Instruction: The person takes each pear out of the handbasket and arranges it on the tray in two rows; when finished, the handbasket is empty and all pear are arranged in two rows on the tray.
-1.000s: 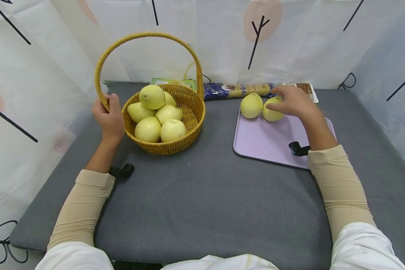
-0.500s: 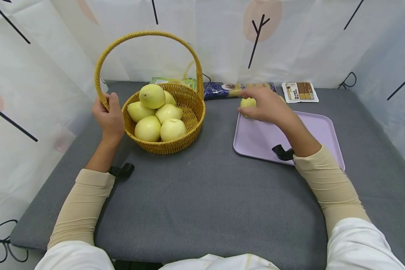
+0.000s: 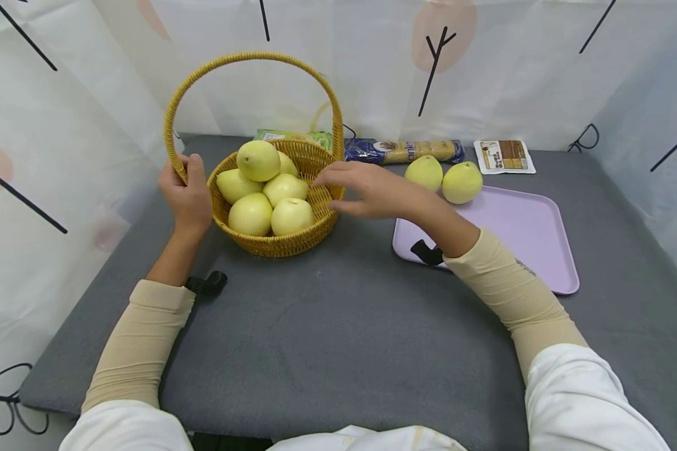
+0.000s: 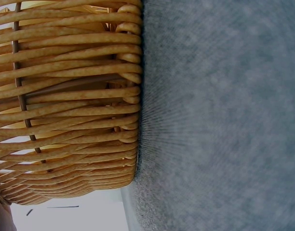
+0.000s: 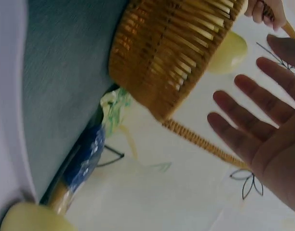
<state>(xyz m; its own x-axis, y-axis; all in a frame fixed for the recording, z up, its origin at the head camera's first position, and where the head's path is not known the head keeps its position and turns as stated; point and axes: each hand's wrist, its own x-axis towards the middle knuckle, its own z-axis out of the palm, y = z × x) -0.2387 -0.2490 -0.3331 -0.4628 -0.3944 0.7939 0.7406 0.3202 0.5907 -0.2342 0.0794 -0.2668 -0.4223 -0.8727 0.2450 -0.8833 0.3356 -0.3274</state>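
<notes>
A yellow wicker basket [image 3: 265,247] with a tall arched handle [image 3: 254,56] stands on the grey table. Several pale yellow-green pears [image 3: 251,215] are heaped inside it, mostly toward its left side. My left hand [image 3: 186,197] grips the lower left end of the handle. At the basket's right rim is my right hand [image 3: 372,191], fingers extended and holding nothing. The right wrist view shows that hand's spread fingers [image 5: 256,94]. Two more pears [image 3: 462,183] sit side by side at the back left of a lilac tray [image 3: 533,244].
Behind the basket lies a green packet [image 3: 293,136]. A blue-and-yellow packet [image 3: 403,151] lies along the back edge, and a white-and-brown pouch [image 3: 504,156] to its right. White printed cloth [image 3: 372,69] hangs behind the table.
My right hand has moved left, from the pears on the tray to the basket's right rim, carrying nothing. Both tray pears stay in place. My left hand keeps its grip on the handle.
</notes>
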